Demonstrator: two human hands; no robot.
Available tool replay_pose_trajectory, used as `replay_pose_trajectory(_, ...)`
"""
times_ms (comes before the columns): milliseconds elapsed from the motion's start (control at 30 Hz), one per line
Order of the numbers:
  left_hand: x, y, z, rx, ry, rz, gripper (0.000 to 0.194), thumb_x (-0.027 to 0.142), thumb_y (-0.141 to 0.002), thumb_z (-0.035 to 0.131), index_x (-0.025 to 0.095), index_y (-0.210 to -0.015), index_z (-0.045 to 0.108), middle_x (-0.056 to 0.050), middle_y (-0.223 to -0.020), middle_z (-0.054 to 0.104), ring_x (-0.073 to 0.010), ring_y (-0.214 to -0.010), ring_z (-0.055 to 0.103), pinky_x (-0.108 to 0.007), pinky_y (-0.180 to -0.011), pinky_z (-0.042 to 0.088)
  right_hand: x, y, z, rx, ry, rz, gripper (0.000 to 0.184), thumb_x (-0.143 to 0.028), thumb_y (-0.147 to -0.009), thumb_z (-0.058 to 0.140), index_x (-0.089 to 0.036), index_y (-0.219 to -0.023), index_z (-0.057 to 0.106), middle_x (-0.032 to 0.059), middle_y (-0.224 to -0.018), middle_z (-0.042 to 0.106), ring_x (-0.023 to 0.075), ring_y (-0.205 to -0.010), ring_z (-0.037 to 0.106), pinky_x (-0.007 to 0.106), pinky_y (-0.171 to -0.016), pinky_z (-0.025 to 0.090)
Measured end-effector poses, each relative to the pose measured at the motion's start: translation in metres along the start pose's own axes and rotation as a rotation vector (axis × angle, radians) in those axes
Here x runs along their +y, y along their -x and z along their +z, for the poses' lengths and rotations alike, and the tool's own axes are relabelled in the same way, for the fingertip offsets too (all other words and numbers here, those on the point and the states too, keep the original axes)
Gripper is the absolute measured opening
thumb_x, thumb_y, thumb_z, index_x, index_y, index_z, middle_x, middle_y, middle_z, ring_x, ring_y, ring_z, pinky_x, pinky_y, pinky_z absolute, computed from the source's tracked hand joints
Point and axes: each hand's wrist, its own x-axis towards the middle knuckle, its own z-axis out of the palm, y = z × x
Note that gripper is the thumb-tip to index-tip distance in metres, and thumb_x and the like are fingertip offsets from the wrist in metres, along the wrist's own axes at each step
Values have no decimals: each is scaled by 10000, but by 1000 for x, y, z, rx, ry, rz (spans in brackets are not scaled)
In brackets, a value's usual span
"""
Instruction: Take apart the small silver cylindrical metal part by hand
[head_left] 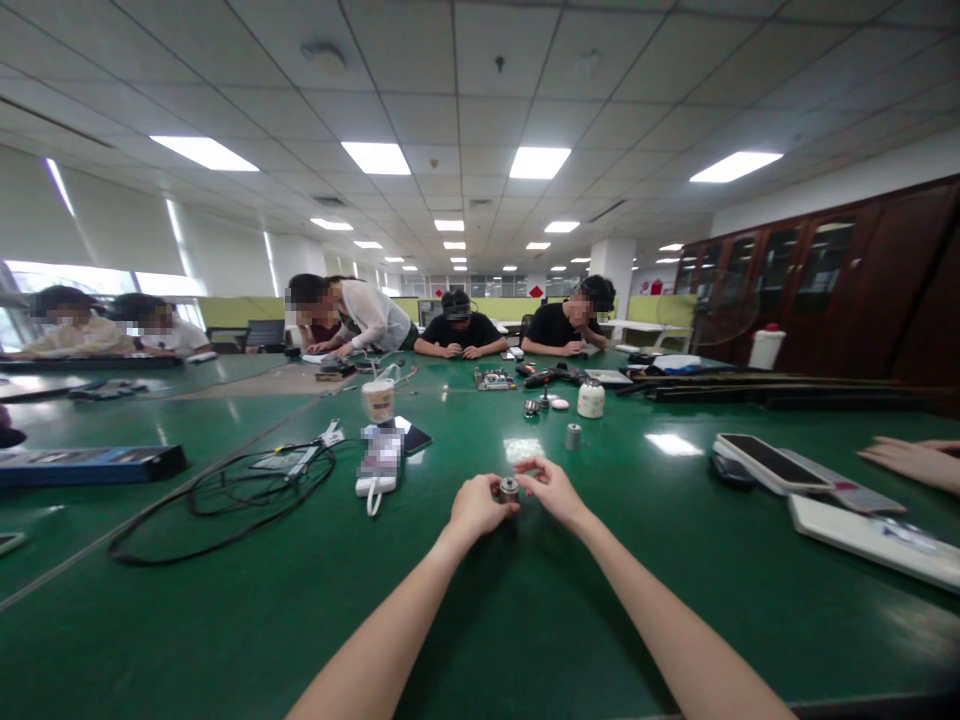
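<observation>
My left hand (478, 506) and my right hand (551, 488) meet over the green table (525, 600), both with fingers pinched on a small round metal part (510, 488) held between them. A small grey cylinder (573, 436) stands on the table just beyond my right hand. Farther off are a white jar (591, 399) and some small metal pieces (534, 406).
Black cables (240, 492) coil at the left, near a white power bank (375, 484), a phone (411, 435) and a paper cup (379, 399). Phones and tablets (780, 464) lie at the right, next to another person's hand (911, 461). Several people sit at the far end.
</observation>
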Motion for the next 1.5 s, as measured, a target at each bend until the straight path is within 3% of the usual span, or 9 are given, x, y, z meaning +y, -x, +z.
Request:
replay_pose_trajectory(167,-7,21,0,97,8,101,253,304,-748,750,188,-966,695,-45,-845,724,-212,-800,669,-294,-734,494,-17,13,11,-20,6,-79,263,-311,-819,729,-152,-1018,666,43,-944,695,117,-635,585,259,-587,500)
replay_pose_trajectory(333,-22,39,-12,149,-18,167,277,358,-676,792,190,-886,728,-75,-956,703,-259,-957,620,-342,-852,462,-29,21,19,-101,-22,-124,332,-375,-697,794,-174,-950,719,45,-878,730,129,-629,566,248,-566,453)
replay_pose_trajectory(467,-27,34,-11,167,-15,187,336,381,-613,844,215,-887,743,-80,-1071,694,-311,-1141,521,-400,-950,418,-24,18,19,-152,-13,-100,361,-438,-742,762,-167,-976,714,32,-845,729,109,-563,555,238,-519,436)
replay_pose_trajectory(633,-29,26,-5,158,15,207,312,407,-616,850,216,-841,749,-64,-1050,704,-290,-1114,534,-378,-956,412,-11,13,15,-174,72,-41,235,-361,-921,631,-128,-943,654,-10,-765,651,104,-590,601,247,-563,513)
replay_pose_trajectory(800,-31,25,-6,146,15,210,320,419,-611,852,205,-816,731,-60,-1008,710,-282,-1085,548,-365,-951,414,-5,4,8,-131,105,-38,216,-330,-952,593,-132,-1028,633,34,-953,667,154,-780,658,324,-699,563)
replay_pose_trajectory(1033,-32,26,-5,145,20,199,352,426,-613,847,200,-846,714,-73,-1012,697,-286,-1081,548,-375,-955,419,15,2,-27,-17,230,-29,247,-305,-943,604,-165,-1146,613,83,-1212,609,233,-1062,609,450,-903,510)
replay_pose_trajectory(1267,-30,27,-7,138,17,186,338,412,-623,838,205,-858,711,-77,-1004,690,-289,-1071,548,-376,-936,429,31,5,-27,-90,247,-14,266,-300,-942,607,-161,-1168,602,83,-1208,609,232,-1043,618,444,-882,523)
replay_pose_trajectory(1500,-31,27,-6,122,-2,192,341,458,-639,815,203,-837,704,-63,-947,689,-285,-1022,566,-361,-884,443,13,1,-17,-114,60,-69,234,-303,-946,606,-140,-1114,621,66,-1094,659,201,-939,661,407,-824,554)
